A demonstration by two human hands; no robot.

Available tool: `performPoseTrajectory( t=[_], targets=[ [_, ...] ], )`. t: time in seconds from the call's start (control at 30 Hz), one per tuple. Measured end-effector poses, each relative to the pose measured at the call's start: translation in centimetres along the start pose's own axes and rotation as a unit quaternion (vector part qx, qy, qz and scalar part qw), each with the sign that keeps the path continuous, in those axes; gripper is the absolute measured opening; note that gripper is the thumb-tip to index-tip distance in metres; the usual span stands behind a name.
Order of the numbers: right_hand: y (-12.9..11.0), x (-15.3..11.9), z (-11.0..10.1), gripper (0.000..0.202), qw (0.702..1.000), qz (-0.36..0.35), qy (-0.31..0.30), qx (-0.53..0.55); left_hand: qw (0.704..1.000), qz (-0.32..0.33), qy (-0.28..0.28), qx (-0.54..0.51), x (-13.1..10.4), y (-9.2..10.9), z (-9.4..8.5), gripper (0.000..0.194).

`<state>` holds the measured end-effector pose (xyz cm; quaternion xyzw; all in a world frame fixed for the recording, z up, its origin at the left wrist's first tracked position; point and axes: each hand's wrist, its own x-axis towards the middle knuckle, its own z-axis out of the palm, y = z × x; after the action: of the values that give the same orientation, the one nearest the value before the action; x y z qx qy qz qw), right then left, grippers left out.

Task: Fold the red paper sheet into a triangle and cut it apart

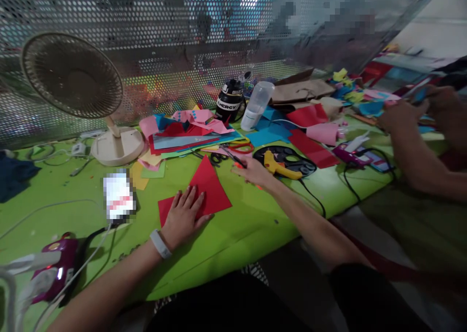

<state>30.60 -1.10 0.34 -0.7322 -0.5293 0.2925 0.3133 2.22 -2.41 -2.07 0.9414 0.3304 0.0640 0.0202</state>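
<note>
My left hand (183,217) lies flat on a folded red paper sheet (215,188), fingers spread, pressing it to the green tabletop. The sheet has a pointed corner facing away from me and another part showing to the left of the fingers. To its right, my right hand (255,170) is closed around a slim, straight orange-and-dark tool (240,165), which looks like a cutter knife; my fingers cover much of it. Black scissors (218,158) lie just beyond the red sheet. Near the right hand, a yellow glue gun (279,166) rests on a black tray (304,162).
A fan (118,144) and a phone (119,195) stand left, with a purple power strip (58,261) and cables. Coloured papers (182,142), a black bottle (229,103) and a clear bottle (257,105) line the back. Another person's hands (404,110) work at right.
</note>
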Motion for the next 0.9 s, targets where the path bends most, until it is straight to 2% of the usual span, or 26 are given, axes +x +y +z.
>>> performPoseTrajectory(
  t=[0.1,0.23,0.37,0.5,0.57,0.63,0.73,0.8,0.9],
  targets=[
    [-1.9,2.1,2.5,0.018,0.997,0.018,-0.047,0.05,1.0,-0.004,-0.002,0.004,-0.1,0.1,0.0,0.07],
    [-3.6,3.2,4.3,0.02,0.993,-0.02,-0.09,0.076,1.0,-0.01,-0.002,0.006,-0.2,0.2,-0.1,0.07],
    [-4.5,4.2,4.9,0.023,0.99,-0.071,-0.082,0.094,1.0,-0.026,0.012,0.008,-0.1,-0.1,-0.1,0.069],
    [-5.6,5.7,5.2,0.026,0.991,-0.093,-0.069,0.071,0.999,-0.043,0.016,0.015,0.2,-0.9,0.0,0.07],
    [-5.6,6.1,5.0,0.031,0.992,-0.11,-0.049,0.03,0.999,-0.048,0.005,0.012,0.3,-1.3,0.0,0.071],
    [-5.1,5.8,4.3,0.037,0.988,-0.145,-0.02,-0.056,0.999,-0.049,-0.001,0.008,0.3,-1.6,0.0,0.073],
    [-3.4,4.5,2.8,0.046,0.96,-0.185,-0.006,-0.208,0.999,-0.045,-0.003,0.005,0.4,-1.8,-0.1,0.074],
    [-2.2,3.4,1.9,0.048,0.945,-0.166,-0.015,-0.281,0.999,-0.044,-0.006,0.007,0.5,-1.8,-0.1,0.074],
    [-0.9,2.2,1.3,0.042,0.93,-0.129,-0.009,-0.345,0.999,-0.042,-0.008,0.009,0.5,-1.9,-0.1,0.073]
  ],
)
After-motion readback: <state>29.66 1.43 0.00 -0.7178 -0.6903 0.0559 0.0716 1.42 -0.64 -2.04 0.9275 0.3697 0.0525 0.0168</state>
